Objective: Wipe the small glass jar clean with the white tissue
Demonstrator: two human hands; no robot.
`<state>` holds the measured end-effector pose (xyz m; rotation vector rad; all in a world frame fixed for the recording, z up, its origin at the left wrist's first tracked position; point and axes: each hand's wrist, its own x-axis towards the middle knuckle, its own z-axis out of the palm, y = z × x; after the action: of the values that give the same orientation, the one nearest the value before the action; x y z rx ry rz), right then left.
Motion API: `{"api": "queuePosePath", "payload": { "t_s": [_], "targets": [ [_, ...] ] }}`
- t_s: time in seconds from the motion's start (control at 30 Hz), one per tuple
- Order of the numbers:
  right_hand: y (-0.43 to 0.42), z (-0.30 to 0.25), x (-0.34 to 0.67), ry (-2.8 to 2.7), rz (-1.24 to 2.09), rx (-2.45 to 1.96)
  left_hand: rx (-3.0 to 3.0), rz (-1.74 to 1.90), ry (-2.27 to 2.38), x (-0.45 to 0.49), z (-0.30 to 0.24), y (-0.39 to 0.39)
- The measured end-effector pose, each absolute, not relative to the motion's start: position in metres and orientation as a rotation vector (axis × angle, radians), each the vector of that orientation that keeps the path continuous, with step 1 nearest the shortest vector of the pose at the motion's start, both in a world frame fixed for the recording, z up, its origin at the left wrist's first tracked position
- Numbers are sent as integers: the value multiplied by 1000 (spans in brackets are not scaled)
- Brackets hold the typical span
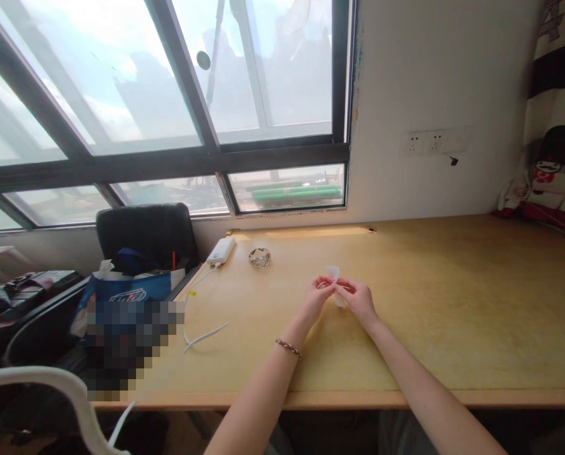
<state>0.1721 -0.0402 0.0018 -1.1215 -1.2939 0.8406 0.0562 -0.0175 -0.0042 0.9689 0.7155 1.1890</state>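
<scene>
My left hand (319, 297) and my right hand (357, 297) meet above the middle of the wooden table (453, 303). Between their pinched fingertips is a small thin white piece of paper or tissue (332, 272). One end of it sticks up past the fingers, and another part hangs below them. The fingers cover its middle, so how it is folded or twisted cannot be seen. A braided bracelet (288, 347) circles my left wrist.
A silvery ring-shaped bangle (260, 258) lies on the table to the left. Farther left sits a white power bank (221, 251) with a white cable (206, 336). A black chair (145, 230) and a blue bag (131, 287) stand beyond the left edge. Wall sockets (425, 143) are behind.
</scene>
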Motion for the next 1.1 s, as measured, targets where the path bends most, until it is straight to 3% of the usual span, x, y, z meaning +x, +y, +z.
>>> {"api": "queuePosePath", "payload": {
  "t_s": [0.43, 0.8, 1.1],
  "targets": [
    [-45, 4, 170, -1409, 551, -1138, 961, 1154, 814, 51, -3, -20],
    [-43, 3, 174, -1358, 708, -1217, 986, 1186, 834, 52, 0, -21],
    [-27, -14, 181, -797, 1030, -1029, 954, 1241, 826, 51, -7, -15]
  ]
}}
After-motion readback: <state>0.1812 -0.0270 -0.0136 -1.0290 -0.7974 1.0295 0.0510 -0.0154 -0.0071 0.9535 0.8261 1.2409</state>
